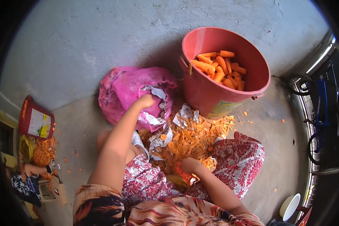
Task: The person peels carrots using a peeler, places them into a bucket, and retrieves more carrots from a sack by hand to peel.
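My left hand [147, 101] reaches into the mouth of a pink mesh bag [118, 92] that leans against the wall. Its fingertips are lost among grey paper [158, 92], so their grip does not show. Low between my knees, my right hand [191, 165] is closed around a bright red thing [182, 172], mostly hidden under the fingers. Orange carrot peelings and cut ends [194, 137] lie heaped on the floor in front of me, mixed with torn paper [185, 115]. Behind the heap, a big red bucket [196, 90] holds several peeled carrots [224, 69].
On the far left, another person's arm [37, 169] is beside a second peelings heap [45, 150], a red bucket [40, 122] and a cardboard box [59, 190]. A blue bicycle [321, 109] stands at the right. A white basin [290, 207] is at lower right.
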`<action>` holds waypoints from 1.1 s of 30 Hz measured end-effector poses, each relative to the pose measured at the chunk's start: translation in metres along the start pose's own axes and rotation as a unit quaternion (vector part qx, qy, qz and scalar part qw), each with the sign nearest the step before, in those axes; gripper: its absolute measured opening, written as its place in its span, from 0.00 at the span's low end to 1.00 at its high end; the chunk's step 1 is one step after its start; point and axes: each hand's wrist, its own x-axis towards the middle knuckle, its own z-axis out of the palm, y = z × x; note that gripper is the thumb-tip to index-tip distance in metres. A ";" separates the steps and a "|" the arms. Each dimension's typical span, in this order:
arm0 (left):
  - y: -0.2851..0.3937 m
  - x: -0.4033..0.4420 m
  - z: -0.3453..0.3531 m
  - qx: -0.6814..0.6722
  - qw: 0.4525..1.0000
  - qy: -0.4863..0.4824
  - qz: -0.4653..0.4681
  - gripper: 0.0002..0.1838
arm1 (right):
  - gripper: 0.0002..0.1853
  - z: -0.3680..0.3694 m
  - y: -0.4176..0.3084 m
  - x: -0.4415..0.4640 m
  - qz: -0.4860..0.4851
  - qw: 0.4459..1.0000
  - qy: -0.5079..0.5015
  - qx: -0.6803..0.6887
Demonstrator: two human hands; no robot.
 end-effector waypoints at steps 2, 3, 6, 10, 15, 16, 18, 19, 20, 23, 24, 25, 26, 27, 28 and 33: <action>-0.031 0.009 0.001 -0.066 0.991 0.061 -0.095 0.10 | 0.13 -0.007 -0.003 -0.002 0.013 1.000 -0.006 0.015; -0.049 0.021 0.008 -0.160 0.977 0.114 -0.087 0.11 | 0.13 -0.008 -0.001 0.001 0.010 0.999 -0.017 0.030; -0.097 0.060 0.027 -0.346 0.903 0.236 -0.091 0.11 | 0.13 -0.011 0.000 0.009 0.011 0.998 -0.039 0.056; -0.111 0.059 0.015 -0.145 0.943 0.210 -0.214 0.15 | 0.13 -0.028 -0.005 0.010 0.025 0.997 -0.046 0.056; -0.096 0.028 -0.023 0.120 0.956 -0.034 -0.264 0.19 | 0.12 -0.031 -0.006 0.016 0.010 0.996 -0.040 0.077; -0.106 0.029 -0.020 0.123 0.950 -0.063 -0.279 0.19 | 0.13 -0.023 -0.002 0.020 0.001 0.997 -0.035 0.075; -0.111 0.028 -0.018 0.128 0.945 -0.106 -0.283 0.18 | 0.13 -0.020 -0.002 0.024 -0.002 0.996 -0.044 0.076; -0.107 0.026 -0.022 0.129 0.946 -0.120 -0.272 0.18 | 0.12 -0.023 -0.006 0.024 0.004 0.995 -0.058 0.078; -0.105 0.023 -0.023 0.130 0.947 -0.134 -0.262 0.18 | 0.11 -0.027 -0.011 0.023 0.009 0.994 -0.073 0.081; -0.107 0.024 -0.009 0.181 0.938 -0.155 -0.250 0.17 | 0.11 -0.040 -0.020 0.022 0.004 0.989 -0.105 0.101; -0.111 0.027 -0.005 0.176 0.938 -0.140 -0.264 0.17 | 0.11 -0.044 -0.023 0.020 0.009 0.990 -0.101 0.095; -0.114 0.029 0.001 0.171 0.937 -0.125 -0.277 0.17 | 0.11 -0.048 -0.025 0.018 0.013 0.991 -0.098 0.088; -0.117 0.031 0.006 0.164 0.936 -0.110 -0.290 0.16 | 0.12 -0.049 -0.025 0.017 0.019 0.992 -0.095 0.082; -0.116 0.030 0.006 0.157 0.940 -0.082 -0.290 0.16 | 0.12 -0.046 -0.023 0.019 0.022 0.992 -0.094 0.078; -0.116 0.030 0.004 0.149 0.944 -0.053 -0.291 0.16 | 0.12 -0.041 -0.021 0.021 0.024 0.993 -0.093 0.074; -0.120 0.030 -0.011 0.102 0.959 0.094 -0.248 0.18 | 0.13 -0.030 -0.015 0.023 0.021 0.995 -0.066 0.069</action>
